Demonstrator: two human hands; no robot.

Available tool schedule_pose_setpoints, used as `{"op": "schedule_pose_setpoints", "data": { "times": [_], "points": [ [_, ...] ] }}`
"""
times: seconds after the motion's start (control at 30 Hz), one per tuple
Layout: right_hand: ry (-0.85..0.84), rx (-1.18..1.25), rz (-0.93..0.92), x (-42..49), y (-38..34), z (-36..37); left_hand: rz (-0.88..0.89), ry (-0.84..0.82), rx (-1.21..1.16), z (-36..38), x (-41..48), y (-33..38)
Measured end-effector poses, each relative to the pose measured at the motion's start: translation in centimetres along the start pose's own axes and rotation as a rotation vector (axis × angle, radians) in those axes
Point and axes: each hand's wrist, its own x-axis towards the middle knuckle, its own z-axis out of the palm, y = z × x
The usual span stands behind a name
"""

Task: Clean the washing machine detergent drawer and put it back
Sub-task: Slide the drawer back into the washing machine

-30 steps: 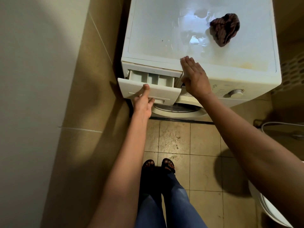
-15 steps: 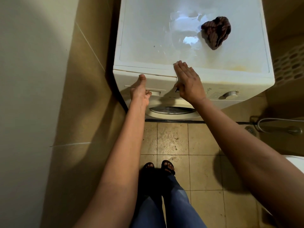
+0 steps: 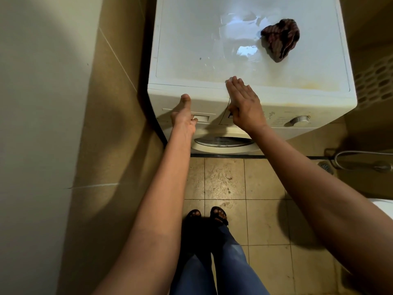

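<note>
At the upper left of the front panel, seen from the head camera, the drawer (image 3: 170, 103) sits fully in its slot. Its face is flush with the panel of the washing machine (image 3: 191, 50).

Hands:
- The left hand (image 3: 184, 119) holds the drawer front. The thumb lies straight up the face and the fingers curl in at the handle recess (image 3: 203, 118).
- The right hand (image 3: 244, 105) is flat with its fingers straight and together. It presses on the panel just right of the drawer seam, and the fingertips reach the top front edge.

Edges and room:
- The left side of the machine stands close to a tiled wall (image 3: 110, 124), with only a narrow dark gap between them.
- A perforated basket (image 3: 374, 81) stands near its right side.
- The tiled floor (image 3: 265, 182) in front is open. The person's feet in dark sandals (image 3: 208, 216) stand well back from the door (image 3: 223, 142).
- A metal hose (image 3: 361, 155) and a drain (image 3: 324, 166) lie at the right of the floor.

Materials and shapes:
- The machine is smooth white plastic with rounded corners. Yellowish staining marks its front right top edge.
- A shallow, glossy puddle (image 3: 244, 50) lies on the top.
- A crumpled dark striped cloth (image 3: 280, 40) touches the right side of the puddle.
- A round silver dial (image 3: 299, 119) sits on the right of the panel.
- The floor tiles are square, beige and scuffed.
</note>
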Motion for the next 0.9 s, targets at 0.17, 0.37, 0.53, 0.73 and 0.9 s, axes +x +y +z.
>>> {"op": "schedule_pose_setpoints", "data": {
  "times": [0.17, 0.37, 0.53, 0.73, 0.9],
  "points": [
    [-0.007, -0.008, 0.011, 0.0, 0.0, 0.1, -0.017, -0.03, 0.001, -0.4, 0.1, -0.1],
    [-0.029, -0.013, 0.022, 0.2, 0.0, 0.0, -0.041, -0.041, 0.04, -0.5, 0.5, 0.2],
    [-0.063, -0.034, 0.046, 0.4, -0.2, -0.1, -0.047, -0.128, 0.041, -1.2, 0.3, 0.6],
    [-0.099, -0.1, 0.057, 0.3, -0.7, -0.3, -0.097, -0.159, 0.006, -1.8, -0.4, 0.6],
    [-0.162, -0.138, 0.069, 0.3, -0.8, -0.7, -0.108, -0.155, 0.063, -2.3, -0.6, 0.7]
  ]
}}
